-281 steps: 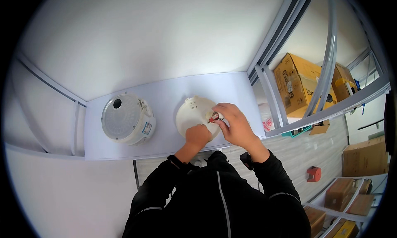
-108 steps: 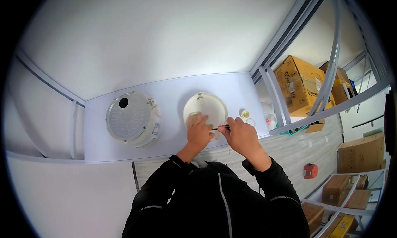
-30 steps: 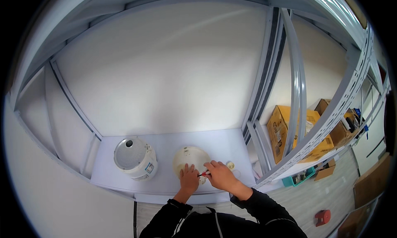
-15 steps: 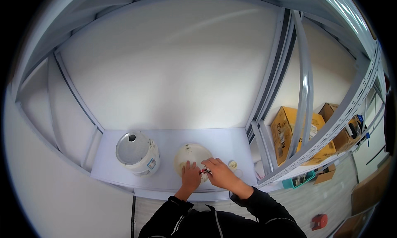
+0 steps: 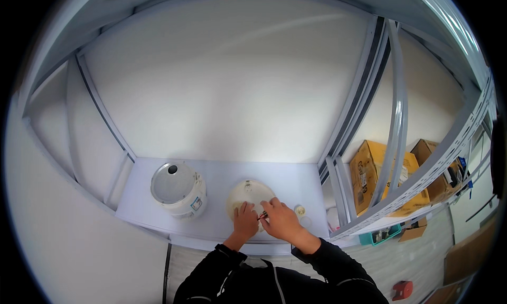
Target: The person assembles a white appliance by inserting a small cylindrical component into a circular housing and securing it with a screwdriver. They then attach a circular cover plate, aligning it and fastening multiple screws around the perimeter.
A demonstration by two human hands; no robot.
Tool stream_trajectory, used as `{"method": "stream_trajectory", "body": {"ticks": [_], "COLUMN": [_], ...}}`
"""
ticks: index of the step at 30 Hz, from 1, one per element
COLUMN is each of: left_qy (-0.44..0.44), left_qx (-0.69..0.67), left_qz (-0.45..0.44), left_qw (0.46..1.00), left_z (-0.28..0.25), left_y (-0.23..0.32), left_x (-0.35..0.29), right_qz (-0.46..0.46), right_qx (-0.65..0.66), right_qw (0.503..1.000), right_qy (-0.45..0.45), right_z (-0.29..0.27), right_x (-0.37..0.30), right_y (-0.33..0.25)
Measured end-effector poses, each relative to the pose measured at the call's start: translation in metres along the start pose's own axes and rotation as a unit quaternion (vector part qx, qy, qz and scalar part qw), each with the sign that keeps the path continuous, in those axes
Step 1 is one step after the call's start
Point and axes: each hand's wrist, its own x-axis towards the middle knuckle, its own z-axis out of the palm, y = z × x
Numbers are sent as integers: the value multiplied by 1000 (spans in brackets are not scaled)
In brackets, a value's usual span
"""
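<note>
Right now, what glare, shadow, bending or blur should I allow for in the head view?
Head view: bright streaks on the grey beam, upper right; a soft, dim patch on the pale back wall; straight edges bow toward the black rim; the small red-and-dark tool in the right hand lacks crisp detail.

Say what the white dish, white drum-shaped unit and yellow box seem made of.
White dish: probably plastic, its surface smooth and even. White drum-shaped unit: walls likely smooth plastic; grey top possibly metal, its sheen inconclusive. Yellow box: apparently cardboard, matte, with printed faces.
</note>
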Motion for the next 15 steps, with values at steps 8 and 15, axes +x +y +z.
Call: {"method": "stream_trajectory", "body": {"ticks": [8,15], "left_qy": [26,72], "left_qx": [28,32], "left_qz": [-2,-14], "left_qw": [999,997], "left_z": [15,12], "left_y": [-3,7], "left_x": [2,-2], "right_qz": [-24,-34], "right_qx": [26,72], "right_qw": [999,996], "right_qy": [-29,46], "right_z": [2,1], "right_x": [4,1], "right_y": [9,15]}}
